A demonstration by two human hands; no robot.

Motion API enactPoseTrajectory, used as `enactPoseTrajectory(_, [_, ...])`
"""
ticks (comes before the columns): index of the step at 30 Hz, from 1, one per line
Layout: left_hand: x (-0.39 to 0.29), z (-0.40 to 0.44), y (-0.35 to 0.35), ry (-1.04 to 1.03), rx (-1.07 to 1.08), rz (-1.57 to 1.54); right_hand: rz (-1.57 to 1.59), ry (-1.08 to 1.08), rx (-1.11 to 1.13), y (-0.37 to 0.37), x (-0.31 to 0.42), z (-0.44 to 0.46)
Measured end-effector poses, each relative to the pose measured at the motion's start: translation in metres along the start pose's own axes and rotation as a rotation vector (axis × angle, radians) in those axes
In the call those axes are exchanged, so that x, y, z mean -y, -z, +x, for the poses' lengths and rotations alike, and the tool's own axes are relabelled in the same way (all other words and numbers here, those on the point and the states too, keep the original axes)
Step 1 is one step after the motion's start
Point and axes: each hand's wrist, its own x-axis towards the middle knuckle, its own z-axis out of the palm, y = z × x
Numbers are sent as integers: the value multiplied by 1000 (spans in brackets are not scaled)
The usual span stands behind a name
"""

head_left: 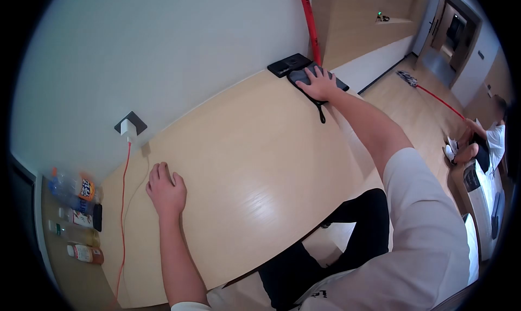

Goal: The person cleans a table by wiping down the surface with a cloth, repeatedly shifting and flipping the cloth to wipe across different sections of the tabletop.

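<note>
My right hand (pixel 320 87) lies with its fingers spread on a dark grey zip pouch (pixel 298 76) at the far right corner of the wooden table (pixel 233 143). The pouch's black wrist loop (pixel 322 114) hangs toward me. Just left of the pouch is a flat black object (pixel 286 65) against the wall; its kind is unclear. My left hand (pixel 167 190) rests palm down on the left part of the tabletop, fingers loosely extended and thumb apart, holding nothing. A red charging cable (pixel 125 197) runs down the table left of it.
A white charger (pixel 128 129) is plugged into the wall socket. Several bottles (pixel 81 236) stand along the left edge. A red pole (pixel 309 26) rises behind the right corner. On the right, a seated person (pixel 491 143) holds a red-handled mop (pixel 437 97) across the floor.
</note>
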Motion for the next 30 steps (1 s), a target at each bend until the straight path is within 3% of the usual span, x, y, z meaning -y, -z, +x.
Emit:
enactPoseTrajectory(3, [0, 1, -1, -7, -3, 14, 11, 71, -4, -5, 21, -18])
enactPoseTrajectory(13, [6, 3, -5, -6, 38, -24, 154, 869, -34, -18, 142, -247])
enactPoseTrajectory(17, [13, 1, -10, -50, 8, -33, 305, 922, -33, -11, 126, -284])
enactPoseTrajectory(20, [15, -3, -13, -410, -108, 38, 447, 1022, -239, 8, 90, -305])
enactPoseTrajectory(24, [-70, -96, 55, -642, 153, -330, 446, 1103, -243, -13, 44, -341])
enactPoseTrajectory(26, [-92, -133, 69, -712, 260, -294, 363, 1147, -287, -28, 28, -352])
enactPoseTrajectory(29, [-100, -171, 70, -741, 179, -212, 444, 1110, -333, -37, 23, -359])
enactPoseTrajectory(30, [-106, -177, 80, -705, 258, -119, 433, 1116, -382, -40, 22, -360])
